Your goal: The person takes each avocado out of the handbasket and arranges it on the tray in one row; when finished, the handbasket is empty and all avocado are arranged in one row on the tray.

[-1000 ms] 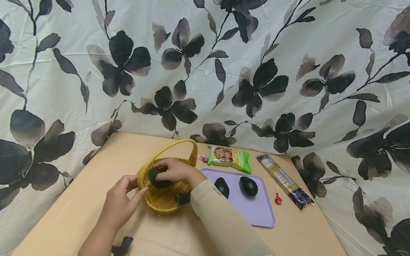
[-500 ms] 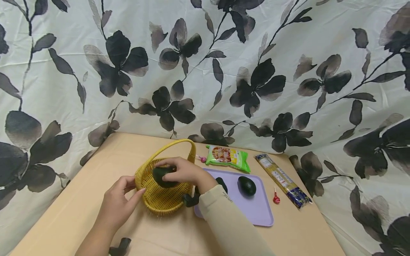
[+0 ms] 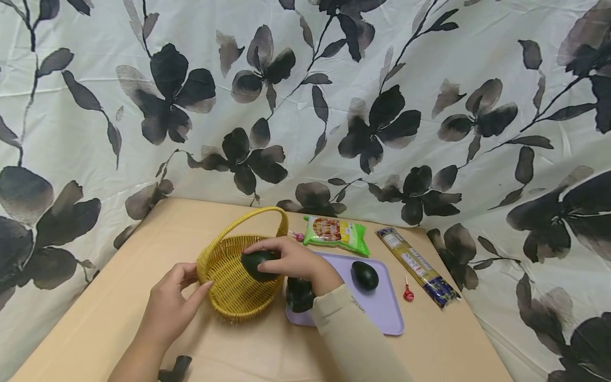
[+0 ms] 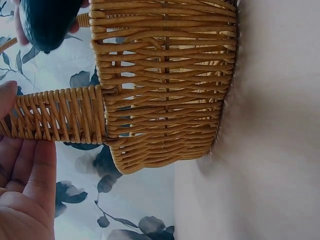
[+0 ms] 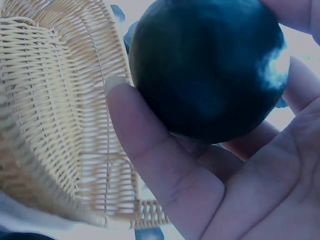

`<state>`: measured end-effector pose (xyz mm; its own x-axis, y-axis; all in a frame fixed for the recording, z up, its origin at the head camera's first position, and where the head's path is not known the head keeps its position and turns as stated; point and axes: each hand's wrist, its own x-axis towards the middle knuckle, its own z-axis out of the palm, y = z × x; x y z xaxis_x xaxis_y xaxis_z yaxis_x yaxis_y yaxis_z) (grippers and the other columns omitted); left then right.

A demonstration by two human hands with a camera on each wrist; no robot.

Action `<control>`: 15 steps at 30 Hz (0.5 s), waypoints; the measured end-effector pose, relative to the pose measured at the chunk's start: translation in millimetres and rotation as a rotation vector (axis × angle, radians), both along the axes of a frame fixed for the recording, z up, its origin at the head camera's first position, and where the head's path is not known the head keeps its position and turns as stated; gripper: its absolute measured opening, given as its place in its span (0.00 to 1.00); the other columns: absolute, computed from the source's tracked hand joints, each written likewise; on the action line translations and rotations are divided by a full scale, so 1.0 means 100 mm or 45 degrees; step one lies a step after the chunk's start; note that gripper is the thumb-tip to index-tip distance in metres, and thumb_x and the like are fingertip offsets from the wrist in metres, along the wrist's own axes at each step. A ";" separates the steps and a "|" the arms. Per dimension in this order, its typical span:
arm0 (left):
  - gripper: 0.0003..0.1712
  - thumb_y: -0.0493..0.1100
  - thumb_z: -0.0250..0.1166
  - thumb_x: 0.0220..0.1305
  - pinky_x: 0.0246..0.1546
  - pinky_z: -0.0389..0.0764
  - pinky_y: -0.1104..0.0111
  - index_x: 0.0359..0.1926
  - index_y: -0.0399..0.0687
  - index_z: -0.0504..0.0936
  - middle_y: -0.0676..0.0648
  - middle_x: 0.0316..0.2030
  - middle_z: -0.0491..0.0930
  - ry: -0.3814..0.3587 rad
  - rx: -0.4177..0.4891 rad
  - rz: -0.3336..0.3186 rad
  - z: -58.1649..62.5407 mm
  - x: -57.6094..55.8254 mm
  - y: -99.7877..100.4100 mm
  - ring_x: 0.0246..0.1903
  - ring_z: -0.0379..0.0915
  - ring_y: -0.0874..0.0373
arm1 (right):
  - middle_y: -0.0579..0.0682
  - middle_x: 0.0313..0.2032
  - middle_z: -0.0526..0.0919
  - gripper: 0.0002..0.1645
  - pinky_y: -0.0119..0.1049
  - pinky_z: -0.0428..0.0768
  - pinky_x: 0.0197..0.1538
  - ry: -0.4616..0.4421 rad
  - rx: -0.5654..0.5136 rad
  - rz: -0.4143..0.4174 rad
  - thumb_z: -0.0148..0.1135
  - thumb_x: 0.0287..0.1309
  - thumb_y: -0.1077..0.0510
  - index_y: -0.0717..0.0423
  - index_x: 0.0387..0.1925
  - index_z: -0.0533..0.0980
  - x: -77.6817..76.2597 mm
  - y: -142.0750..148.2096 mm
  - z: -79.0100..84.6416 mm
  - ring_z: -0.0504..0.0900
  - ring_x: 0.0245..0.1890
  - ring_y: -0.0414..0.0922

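Note:
My left hand (image 3: 169, 305) pinches the base of the handle of a yellow wicker basket (image 3: 238, 300), as the left wrist view also shows at the woven handle (image 4: 60, 115). My right hand (image 3: 298, 260) grips a dark green avocado (image 3: 260, 265) over the basket's right side. In the right wrist view, thumb and fingers wrap round the avocado (image 5: 210, 70), beside the basket's rim. The bare weave inside the basket (image 5: 45, 100) shows there. Another avocado (image 3: 365, 276) lies on a lilac tray (image 3: 382, 313) at the right, partly hidden by my right forearm.
Behind the tray lie a green snack packet (image 3: 336, 234) and a pink lollipop (image 3: 298, 236). A red lollipop (image 3: 408, 293) and a long gold-and-blue packet (image 3: 417, 265) lie right of the tray. A floral cloth (image 3: 305, 106) hangs behind the table.
My right hand has lifted the avocado and carried it from the basket's left and middle toward its right rim. My left hand keeps its hold on the handle.

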<state>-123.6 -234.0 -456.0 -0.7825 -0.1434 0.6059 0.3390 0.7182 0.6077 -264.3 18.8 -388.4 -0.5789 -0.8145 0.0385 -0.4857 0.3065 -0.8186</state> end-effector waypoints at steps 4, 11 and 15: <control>0.23 0.33 0.78 0.56 0.53 0.70 0.94 0.51 0.40 0.77 0.47 0.48 0.85 0.005 -0.005 -0.005 0.00 0.00 0.00 0.47 0.84 0.55 | 0.43 0.55 0.84 0.22 0.31 0.84 0.50 -0.077 -0.062 -0.024 0.63 0.65 0.59 0.41 0.59 0.83 0.01 0.12 -0.04 0.81 0.47 0.39; 0.23 0.33 0.78 0.56 0.53 0.71 0.93 0.50 0.39 0.77 0.47 0.47 0.85 0.023 -0.009 -0.005 0.00 0.01 0.00 0.47 0.80 0.67 | 0.47 0.53 0.84 0.21 0.37 0.86 0.50 -0.101 -0.129 -0.208 0.67 0.62 0.54 0.36 0.56 0.83 0.04 0.32 -0.13 0.79 0.56 0.46; 0.23 0.33 0.78 0.55 0.53 0.71 0.94 0.50 0.40 0.77 0.48 0.47 0.85 0.019 -0.006 -0.002 0.00 0.00 0.00 0.48 0.78 0.73 | 0.48 0.58 0.81 0.24 0.41 0.84 0.55 -0.113 -0.172 -0.292 0.76 0.55 0.55 0.33 0.54 0.83 0.03 0.41 -0.15 0.75 0.61 0.51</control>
